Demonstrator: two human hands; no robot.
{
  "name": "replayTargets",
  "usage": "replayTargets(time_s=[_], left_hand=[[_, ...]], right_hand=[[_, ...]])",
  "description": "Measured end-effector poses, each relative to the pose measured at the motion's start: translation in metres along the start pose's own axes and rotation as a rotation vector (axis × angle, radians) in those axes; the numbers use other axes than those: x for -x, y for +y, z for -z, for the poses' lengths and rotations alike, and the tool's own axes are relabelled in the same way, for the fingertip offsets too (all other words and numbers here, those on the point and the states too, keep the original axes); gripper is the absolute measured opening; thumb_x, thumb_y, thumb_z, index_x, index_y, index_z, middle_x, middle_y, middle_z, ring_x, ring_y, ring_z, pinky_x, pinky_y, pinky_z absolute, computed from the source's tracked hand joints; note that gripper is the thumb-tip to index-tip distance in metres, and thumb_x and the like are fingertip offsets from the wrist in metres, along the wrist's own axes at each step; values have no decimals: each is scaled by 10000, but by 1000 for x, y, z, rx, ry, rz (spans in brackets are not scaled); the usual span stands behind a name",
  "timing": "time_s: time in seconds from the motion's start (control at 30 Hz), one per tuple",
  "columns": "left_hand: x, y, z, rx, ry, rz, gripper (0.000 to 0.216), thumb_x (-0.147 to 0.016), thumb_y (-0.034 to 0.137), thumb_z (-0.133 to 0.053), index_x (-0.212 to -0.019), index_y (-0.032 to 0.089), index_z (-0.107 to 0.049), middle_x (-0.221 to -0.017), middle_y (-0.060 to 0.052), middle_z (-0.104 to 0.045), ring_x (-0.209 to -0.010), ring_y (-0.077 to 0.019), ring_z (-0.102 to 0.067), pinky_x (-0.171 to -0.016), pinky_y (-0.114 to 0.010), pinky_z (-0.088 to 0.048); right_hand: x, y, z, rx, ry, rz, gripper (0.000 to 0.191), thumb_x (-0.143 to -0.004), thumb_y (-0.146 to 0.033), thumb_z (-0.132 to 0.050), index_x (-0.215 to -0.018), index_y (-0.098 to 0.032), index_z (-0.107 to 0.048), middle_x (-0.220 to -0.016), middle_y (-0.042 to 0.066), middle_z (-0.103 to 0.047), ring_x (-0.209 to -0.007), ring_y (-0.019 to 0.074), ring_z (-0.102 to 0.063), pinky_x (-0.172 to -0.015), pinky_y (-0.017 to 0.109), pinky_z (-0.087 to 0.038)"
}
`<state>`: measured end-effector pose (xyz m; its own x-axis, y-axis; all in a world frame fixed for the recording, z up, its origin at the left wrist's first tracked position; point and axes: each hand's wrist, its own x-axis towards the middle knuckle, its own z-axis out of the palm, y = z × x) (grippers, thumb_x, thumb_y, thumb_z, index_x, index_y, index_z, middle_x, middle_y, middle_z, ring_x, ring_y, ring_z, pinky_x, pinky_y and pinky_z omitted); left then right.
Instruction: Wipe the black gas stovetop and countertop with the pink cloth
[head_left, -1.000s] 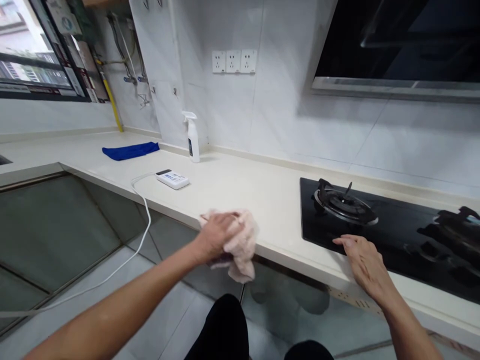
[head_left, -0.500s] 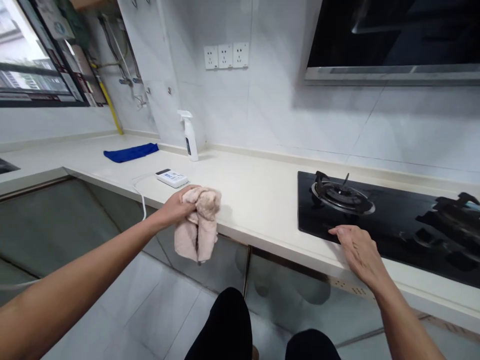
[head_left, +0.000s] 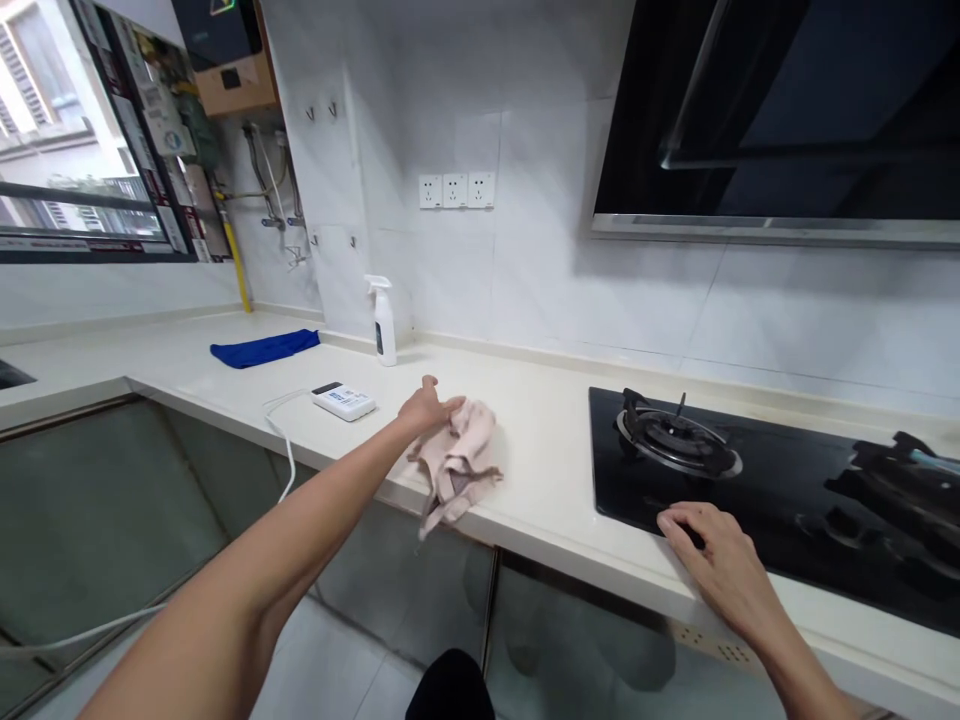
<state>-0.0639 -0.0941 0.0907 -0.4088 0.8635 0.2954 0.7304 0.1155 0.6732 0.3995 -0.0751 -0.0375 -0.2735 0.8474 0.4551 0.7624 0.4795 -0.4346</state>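
A crumpled pale pink cloth (head_left: 466, 450) lies on the counter, one corner hanging over its front edge. My left hand (head_left: 426, 408) is at the cloth's upper left, fingers apart, with nothing gripped; whether the fingertips still touch it I cannot tell. Loosely bent and holding nothing, my right hand (head_left: 709, 545) rests at the front edge of the black gas hob (head_left: 780, 530). Left of the cloth is a white boxy device (head_left: 343, 401) with a white cable. Behind stands a white spray bottle (head_left: 385, 325), upright by the wall.
A folded blue cloth (head_left: 264, 349) lies further left on the white counter (head_left: 540, 430). Above the hob hangs a black range hood (head_left: 780, 110). Wall sockets (head_left: 456, 190) sit above the counter. The white cable (head_left: 283, 440) drops over the front edge.
My left hand has carried the pink cloth from in front of the counter onto it, to the right, and let go. The right hand stays by the hob. The view has tilted up.
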Motion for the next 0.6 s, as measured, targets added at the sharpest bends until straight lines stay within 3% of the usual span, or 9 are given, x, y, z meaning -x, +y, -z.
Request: replayTargets(time_s=[0.07, 0.17, 0.27, 0.37, 0.47, 0.6], left_hand=[[5, -8, -3, -114, 5, 37, 496, -911, 543, -574, -1191, 136, -600, -1152, -185, -727, -1101, -328, -672, -913, -413, -509], [32, -16, -2, -246, -26, -18, 408, -930, 495, -523, -1111, 167, -685, -1189, -164, -709, -1175, -332, -634, -997, -447, -481], [66, -16, -13, -341, -44, -147, 513, -878, 518, -597, -1307, 242, -658, -1473, -145, -567, -1419, -365, -451, -1151, -508, -373], [78, -10, -38, -451, -170, -187, 767, -876, 666, -564, -1560, 343, -435, -1683, -119, -335, -1553, -425, -234, -1208, -618, -253], [57, -10, -57, -550, -300, -93, 867, -859, 815, -454, -1622, 464, -240, -1755, -62, -167, -1579, -482, -117, -1179, -722, -192], [1, -32, -57, -606, -273, -5, 898, -833, 859, -422, -1621, 486, -207, -1762, -49, -127, -1585, -455, -141, -1190, -690, -198]], right_hand=[[1, 0, -1, -9, 2, 8, 484, -971, -642, -404, -972, -297, -743, -1187, 65, -709, -1139, 307, -598, -928, 457, -469], [4, 0, -2, 13, 20, 29, 474, -968, -648, -419, -993, -296, -735, -1190, 71, -705, -1147, 316, -598, -930, 478, -470], [7, -2, -4, 60, 45, 62, 460, -962, -649, -438, -1037, -298, -727, -1201, 71, -701, -1154, 322, -603, -953, 514, -464], [10, 1, -8, 107, 53, 101, 448, -966, -633, -447, -1062, -294, -724, -1222, 78, -703, -1167, 325, -613, -942, 513, -488], [14, 19, -7, 162, 20, 185, 437, -972, -593, -466, -1151, -294, -729, -1290, 89, -699, -1211, 327, -622, -975, 506, -508], [25, 87, 5, 288, -35, 338, 496, -903, -605, -574, -1330, -381, -689, -1414, 39, -663, -1248, 354, -638, -984, 524, -529]])
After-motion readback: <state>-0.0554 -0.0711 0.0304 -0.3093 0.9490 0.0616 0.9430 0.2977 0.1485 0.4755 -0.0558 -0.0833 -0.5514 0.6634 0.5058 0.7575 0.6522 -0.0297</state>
